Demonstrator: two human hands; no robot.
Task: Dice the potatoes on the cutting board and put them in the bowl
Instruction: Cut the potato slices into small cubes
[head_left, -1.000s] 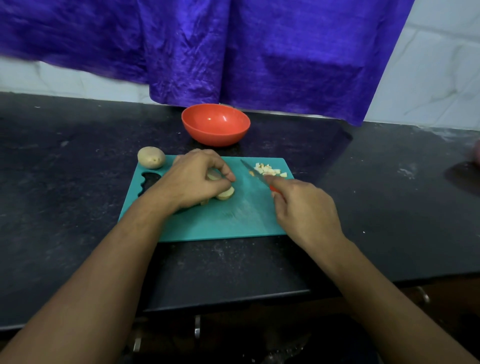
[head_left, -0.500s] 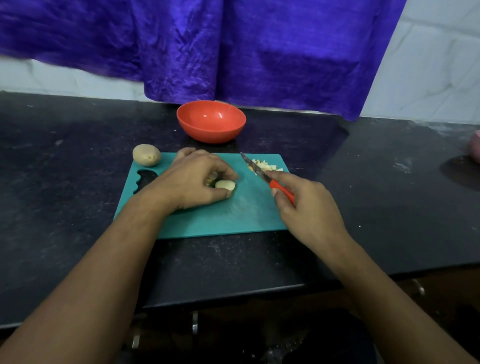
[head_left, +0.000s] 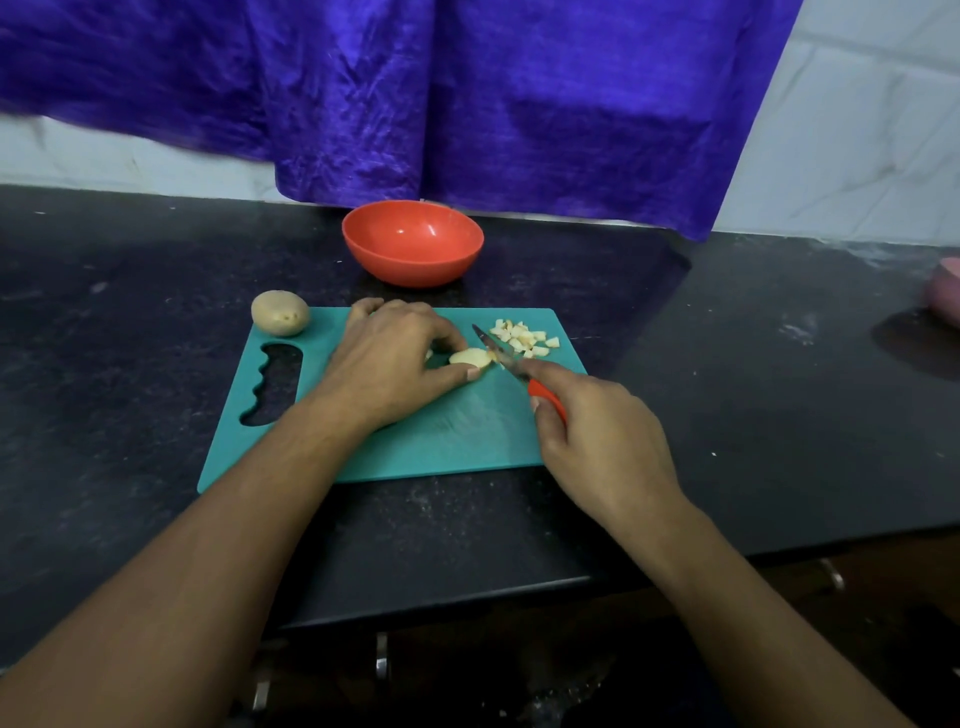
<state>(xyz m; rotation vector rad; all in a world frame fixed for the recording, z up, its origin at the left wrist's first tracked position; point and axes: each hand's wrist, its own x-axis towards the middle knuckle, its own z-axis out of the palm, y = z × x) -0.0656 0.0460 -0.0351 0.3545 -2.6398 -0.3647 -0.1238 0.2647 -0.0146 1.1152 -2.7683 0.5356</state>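
Note:
A teal cutting board (head_left: 457, 436) lies on the black counter. My left hand (head_left: 395, 364) pinches a pale potato piece (head_left: 470, 357) at the board's middle. My right hand (head_left: 597, 441) grips a knife (head_left: 506, 361) by its orange handle, and the blade rests against the right end of that piece. A small heap of diced potato (head_left: 522, 338) lies at the board's far right corner. A whole unpeeled potato (head_left: 280, 313) sits at the far left corner. The orange bowl (head_left: 413, 243) stands behind the board and looks empty.
A purple cloth (head_left: 467, 104) hangs down over the back wall just behind the bowl. A pink object (head_left: 943, 291) shows at the right edge of the counter. The counter's front edge (head_left: 441, 597) runs close below the board.
My right hand has brought the knife left and down from beside the diced heap onto the potato piece. My left hand has shifted its hold on the piece.

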